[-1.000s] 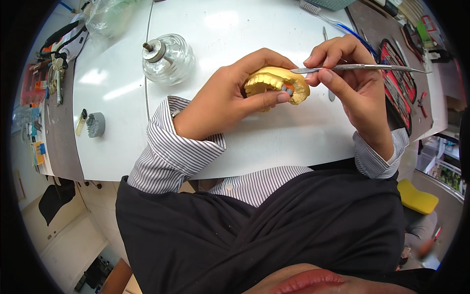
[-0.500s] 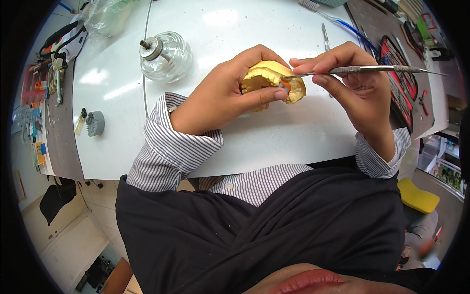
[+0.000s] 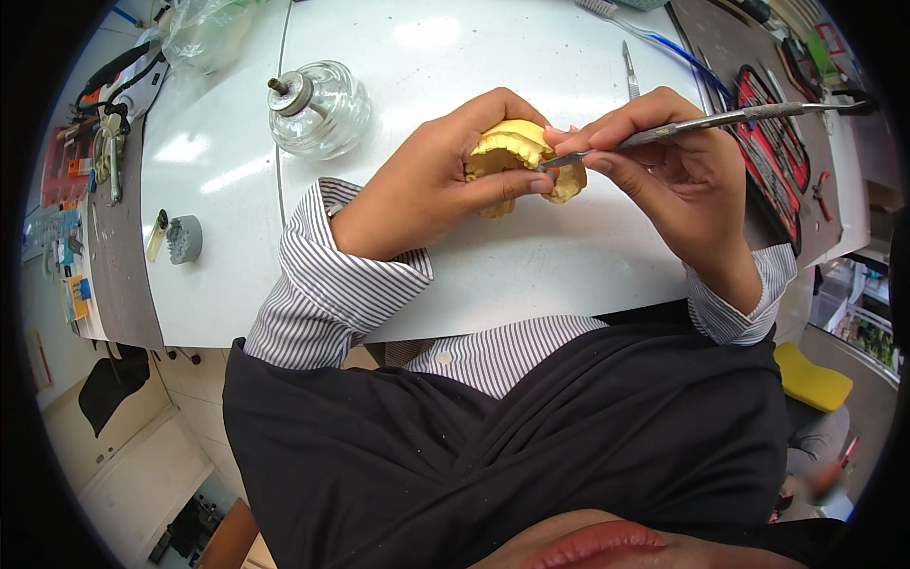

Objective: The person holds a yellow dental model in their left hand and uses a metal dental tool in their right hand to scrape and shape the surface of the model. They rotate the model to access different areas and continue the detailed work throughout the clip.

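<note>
My left hand [image 3: 436,185] is closed round a yellow plaster dental model [image 3: 512,140], thumb along its near side and fingers over the top. The model's row of teeth faces me. Pinched in my right hand [image 3: 668,156] is a slim metal dental carving tool [image 3: 730,118] with a knurled handle. Its flat tip meets the model close to my left thumb, by a small bluish spot that my thumb partly hides. Right-hand fingertips rest against the model's right side.
A glass spirit burner [image 3: 320,109] stands at the left on the white table [image 3: 531,275]. Beyond my hands lie a scalpel [image 3: 630,71] and a blue toothbrush [image 3: 654,40]. A red-and-black tool case [image 3: 768,161] is at the right, a grey model [image 3: 185,239] at the left.
The tool's tip has moved left and slightly down along the model, toward my left thumb. Its handle end is raised, and my right hand has shifted a little left. My left hand keeps its hold.
</note>
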Action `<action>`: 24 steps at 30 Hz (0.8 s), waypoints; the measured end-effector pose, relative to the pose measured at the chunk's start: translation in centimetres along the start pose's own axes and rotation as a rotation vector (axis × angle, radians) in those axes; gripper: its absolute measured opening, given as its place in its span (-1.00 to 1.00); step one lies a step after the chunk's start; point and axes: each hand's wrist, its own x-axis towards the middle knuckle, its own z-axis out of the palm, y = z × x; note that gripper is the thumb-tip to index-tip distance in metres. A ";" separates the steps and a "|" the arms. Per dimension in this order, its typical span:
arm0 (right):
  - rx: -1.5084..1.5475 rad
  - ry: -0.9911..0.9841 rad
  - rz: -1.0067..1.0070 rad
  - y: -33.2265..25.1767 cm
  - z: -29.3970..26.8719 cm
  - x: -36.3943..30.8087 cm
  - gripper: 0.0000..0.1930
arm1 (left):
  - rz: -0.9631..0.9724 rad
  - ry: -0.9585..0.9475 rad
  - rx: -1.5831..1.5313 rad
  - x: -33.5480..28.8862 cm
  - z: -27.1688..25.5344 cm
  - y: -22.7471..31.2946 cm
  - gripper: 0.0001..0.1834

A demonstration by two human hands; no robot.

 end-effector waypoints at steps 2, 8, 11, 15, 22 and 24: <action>-0.014 -0.002 0.010 -0.1 0.0 0.0 -0.86 | -0.001 0.008 0.020 0.0 0.0 0.1 -0.67; -0.072 -0.019 0.012 -0.2 0.1 0.0 -0.87 | -0.023 0.000 0.014 0.0 0.0 0.2 -0.66; -0.100 -0.024 0.017 -0.5 0.1 0.1 -0.87 | -0.030 -0.011 0.015 0.0 0.0 0.2 -0.67; -0.123 -0.024 0.027 -0.6 0.1 0.0 -0.87 | -0.011 -0.004 0.035 -0.1 0.0 0.2 -0.67; 0.007 0.022 0.086 -0.2 0.1 -0.1 -0.88 | -0.022 -0.005 0.018 0.0 0.0 0.2 -0.66; -0.007 0.012 0.093 -0.4 0.2 -0.1 -0.88 | -0.018 -0.006 0.022 0.0 0.0 0.2 -0.66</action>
